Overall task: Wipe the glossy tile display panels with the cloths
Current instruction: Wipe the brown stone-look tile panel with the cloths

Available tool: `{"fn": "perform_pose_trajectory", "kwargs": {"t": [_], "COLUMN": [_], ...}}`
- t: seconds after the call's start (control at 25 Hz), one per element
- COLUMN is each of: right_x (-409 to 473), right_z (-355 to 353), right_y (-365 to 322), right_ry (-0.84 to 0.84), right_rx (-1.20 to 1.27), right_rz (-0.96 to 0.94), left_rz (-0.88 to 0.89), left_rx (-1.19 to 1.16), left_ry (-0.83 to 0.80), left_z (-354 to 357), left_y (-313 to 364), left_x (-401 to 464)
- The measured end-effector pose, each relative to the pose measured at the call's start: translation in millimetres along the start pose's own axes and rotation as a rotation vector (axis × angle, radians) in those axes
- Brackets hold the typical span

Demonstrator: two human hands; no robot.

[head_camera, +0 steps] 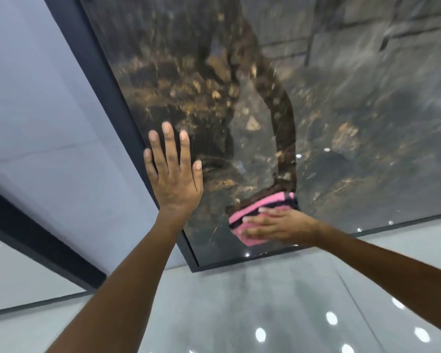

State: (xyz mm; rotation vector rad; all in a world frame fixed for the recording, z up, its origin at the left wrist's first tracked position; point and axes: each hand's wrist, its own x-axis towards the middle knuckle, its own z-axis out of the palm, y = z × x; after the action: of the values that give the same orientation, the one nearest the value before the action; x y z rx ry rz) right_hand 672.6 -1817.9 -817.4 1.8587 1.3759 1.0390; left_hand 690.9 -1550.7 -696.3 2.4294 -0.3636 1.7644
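A large glossy dark tile panel (pixel 341 110) with gold-brown veining stands upright in a thin black frame and fills the upper right of the view. My left hand (pixel 173 174) lies flat against its left edge, fingers straight and spread. Low on the panel, my right hand (pixel 275 225) presses a folded pink cloth with dark stripes (pixel 262 207) against the glass-like surface near the bottom edge. My arm and the cloth are mirrored in the panel.
A pale grey wall panel (pixel 49 123) stands to the left of the dark frame, with another dark frame strip (pixel 36 238) further left. A shiny grey floor (pixel 265 314) below reflects ceiling lights.
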Motion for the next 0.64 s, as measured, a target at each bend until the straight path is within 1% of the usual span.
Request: {"fn": "perform_pose_trajectory", "kwargs": {"t": [0.04,0.08,0.12,0.16,0.2,0.24,0.28,0.32,0.36,0.4,0.44,0.48,0.52,0.56,0.6,0.64], "right_x": [5.4,13.0,20.8,32.1,48.4,66.1,78.4,84.2,83.0,75.6,63.4,48.2,30.2,18.3,19.8,33.9], "right_z": [-32.6,-56.6,-73.8,-92.3,-109.6,-122.3,-129.1,-133.4,-140.5,-151.7,-157.8,-162.9,-170.8,-184.3,-195.2,-199.2], "right_y": [46.2,89.4,123.2,151.3,165.2,171.0,172.8,175.3,186.3,209.1,236.3,268.1,301.9,330.1,344.6,348.7], "right_ry": [0.039,0.114,0.174,0.228,0.260,0.274,0.258,0.196,0.121,0.116,0.197,0.332,0.494,0.676,0.827,0.905], "right_rx": [-0.022,-0.054,-0.086,-0.071,-0.037,-0.032,-0.032,-0.055,-0.075,-0.089,-0.116,-0.131,-0.109,-0.029,0.078,0.173], "right_rz": [0.086,0.217,0.399,0.611,0.813,0.906,0.825,0.620,0.458,0.424,0.543,0.786,1.111,1.469,1.744,1.863], "left_rz": [-0.028,-0.062,-0.081,-0.075,-0.046,-0.007,0.010,0.000,-0.015,-0.036,-0.057,-0.066,-0.061,-0.047,-0.033,-0.025], "left_rx": [-0.020,-0.070,-0.143,-0.216,-0.268,-0.300,-0.319,-0.319,-0.288,-0.240,-0.185,-0.136,-0.083,-0.041,-0.024,-0.024], "left_ry": [-0.038,-0.088,-0.125,-0.129,-0.096,-0.039,0.028,0.085,0.139,0.160,0.151,0.128,0.115,0.111,0.111,0.111], "left_z": [-7.4,-14.7,-23.3,-33.9,-43.9,-54.0,-64.2,-74.3,-80.9,-83.5,-82.4,-78.9,-74.9,-70.9,-68.0,-66.5], "left_y": [4.7,10.3,17.3,26.0,34.2,41.1,45.1,45.6,42.5,36.2,28.6,22.9,19.6,18.5,18.1,17.6], "left_x": [1.4,2.1,7.5,27.4,58.9,100.2,147.5,194.4,234.5,262.6,276.8,282.1,279.7,275.6,272.6,271.7]}}
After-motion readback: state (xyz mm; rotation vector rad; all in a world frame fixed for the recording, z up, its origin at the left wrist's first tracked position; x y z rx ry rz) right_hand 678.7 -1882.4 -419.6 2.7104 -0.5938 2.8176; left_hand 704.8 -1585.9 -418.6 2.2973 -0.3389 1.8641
